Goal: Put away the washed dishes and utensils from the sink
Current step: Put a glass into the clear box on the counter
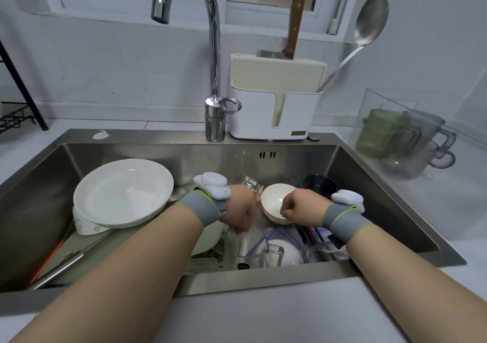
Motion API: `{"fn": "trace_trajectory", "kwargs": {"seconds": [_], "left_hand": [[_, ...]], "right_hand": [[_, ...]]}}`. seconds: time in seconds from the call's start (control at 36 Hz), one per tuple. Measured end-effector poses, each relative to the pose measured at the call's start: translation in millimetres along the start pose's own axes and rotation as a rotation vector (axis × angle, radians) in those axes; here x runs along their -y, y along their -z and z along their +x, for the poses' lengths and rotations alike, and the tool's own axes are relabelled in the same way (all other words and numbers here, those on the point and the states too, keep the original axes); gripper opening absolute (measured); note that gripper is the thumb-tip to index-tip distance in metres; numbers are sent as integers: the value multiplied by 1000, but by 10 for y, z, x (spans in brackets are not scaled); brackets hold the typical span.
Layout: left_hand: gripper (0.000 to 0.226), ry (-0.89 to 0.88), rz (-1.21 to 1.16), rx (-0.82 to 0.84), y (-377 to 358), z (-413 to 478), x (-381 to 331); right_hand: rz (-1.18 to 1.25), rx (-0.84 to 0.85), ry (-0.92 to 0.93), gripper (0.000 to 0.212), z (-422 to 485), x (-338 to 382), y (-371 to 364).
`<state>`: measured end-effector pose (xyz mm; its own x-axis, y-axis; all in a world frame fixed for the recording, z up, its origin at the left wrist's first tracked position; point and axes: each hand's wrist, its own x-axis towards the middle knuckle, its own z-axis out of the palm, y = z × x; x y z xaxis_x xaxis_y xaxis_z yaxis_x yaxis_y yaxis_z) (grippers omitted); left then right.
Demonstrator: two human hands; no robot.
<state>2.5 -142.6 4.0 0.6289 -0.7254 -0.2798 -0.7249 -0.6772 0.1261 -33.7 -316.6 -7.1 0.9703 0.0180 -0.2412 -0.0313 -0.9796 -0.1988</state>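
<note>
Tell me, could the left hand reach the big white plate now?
Probably yes: the white plate lies uncovered in the sink, just beside the left hand, with nothing standing between them.

- sink point(184, 158): brushed steel grey
- plate point(123, 192), left in sink: plain white
- lower bowl point(87, 228), under plate: white, green motifs
- small bowl point(274, 200), mid-sink: white inside, red outside
- knife handle point(295, 26), behind sink: brown wood
- mug point(376, 134), right of sink: translucent green
- wristbands point(203, 208): grey, lime edging
</note>
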Motion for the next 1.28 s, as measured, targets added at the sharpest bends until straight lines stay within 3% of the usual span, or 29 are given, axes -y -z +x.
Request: {"fn": "trace_trajectory", "kwargs": {"seconds": [0.17, 0.28, 0.47, 0.53, 0.64, 0.75, 0.89, 0.97, 1.06, 1.17, 1.28], "left_hand": [[15, 21, -52, -53, 117, -44, -8], [15, 53, -64, -77, 192, -95, 7], [28, 155, -99, -160, 276, -149, 60], [28, 186, -113, -205, 290, -148, 46], [25, 253, -129, -310, 296, -141, 44], [22, 304, -145, -417, 280, -89, 75], [20, 356, -213, -637, 399, -31, 1], [24, 308, -275, -704, 504, 3, -85], [23, 245, -430, -770, 662, 16, -175], [22, 99, -631, -881, 1028, 99, -437], [26, -90, -790, -1003, 1483, 200, -825]], "right_hand": [[70, 44, 121, 25, -100, 95, 67], [249, 141, 185, 25, -223, 154, 159], [261, 162, 282, 14, -323, 192, 250], [264, 109, 294, 8, -306, 203, 245], [219, -40, 256, 22, -257, 236, 228], [135, -184, 191, 4, -232, 284, 268], [187, -289, 107, 10, -213, 204, 432], [253, -328, 73, 2, -237, 121, 539], [262, -384, 77, 10, -311, 76, 706], [279, -486, 62, 15, -452, -47, 1124], [411, -582, 50, 8, -677, -243, 1692]]}}
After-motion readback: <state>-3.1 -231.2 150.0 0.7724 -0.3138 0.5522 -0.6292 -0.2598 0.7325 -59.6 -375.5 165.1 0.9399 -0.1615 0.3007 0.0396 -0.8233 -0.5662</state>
